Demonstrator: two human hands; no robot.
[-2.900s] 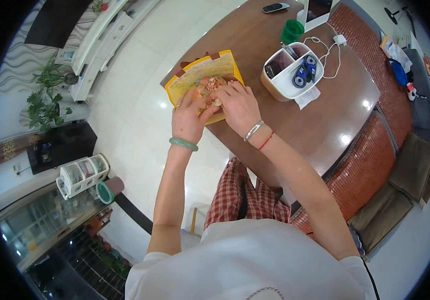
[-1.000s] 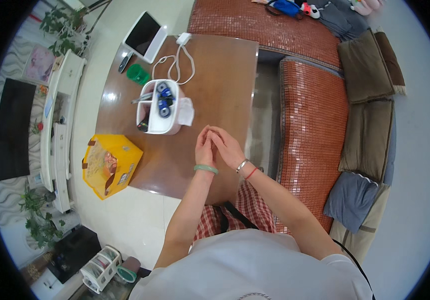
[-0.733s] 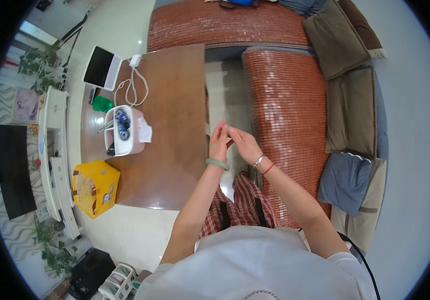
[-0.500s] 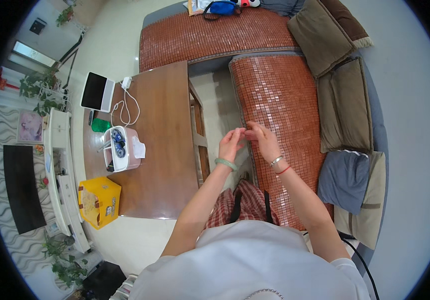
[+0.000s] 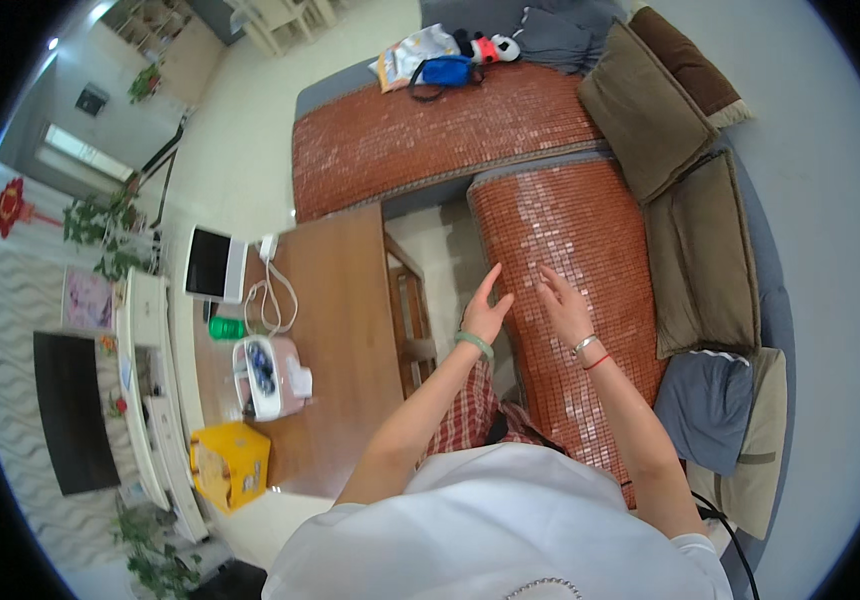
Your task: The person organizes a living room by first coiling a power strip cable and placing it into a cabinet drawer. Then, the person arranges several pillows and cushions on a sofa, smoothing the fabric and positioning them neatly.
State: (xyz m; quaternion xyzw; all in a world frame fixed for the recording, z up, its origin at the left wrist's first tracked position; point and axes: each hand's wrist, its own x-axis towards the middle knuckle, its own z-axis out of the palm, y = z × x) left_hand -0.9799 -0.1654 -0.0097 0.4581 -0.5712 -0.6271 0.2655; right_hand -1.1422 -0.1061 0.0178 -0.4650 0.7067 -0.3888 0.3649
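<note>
My left hand (image 5: 487, 312) is raised in front of me with thumb and fingers apart and nothing in it. A pale green bangle (image 5: 475, 344) circles that wrist. My right hand (image 5: 566, 310) hangs a little to its right, over the sofa seat, its fingers spread and holding nothing. On the right wrist are a silver bracelet (image 5: 585, 345) and a red cord (image 5: 598, 362). Neither hand appears to touch anything. Nearest below them lies the reddish-brown tile mat (image 5: 560, 225) on the sofa.
To the left stands a wooden table (image 5: 340, 300) bearing a tablet-like device (image 5: 212, 265), a white charger with cable (image 5: 269, 247), a green container (image 5: 227, 328) and a pink-and-white caddy (image 5: 295, 378). A yellow bag (image 5: 250, 455) is beside it. Brown cushions (image 5: 702, 255) line the right; a blue bag (image 5: 447, 70) lies farther off.
My hands were together at the fingertips and have now moved apart, fingers opened. The view has tilted upward, showing more of the far sofa and room.
</note>
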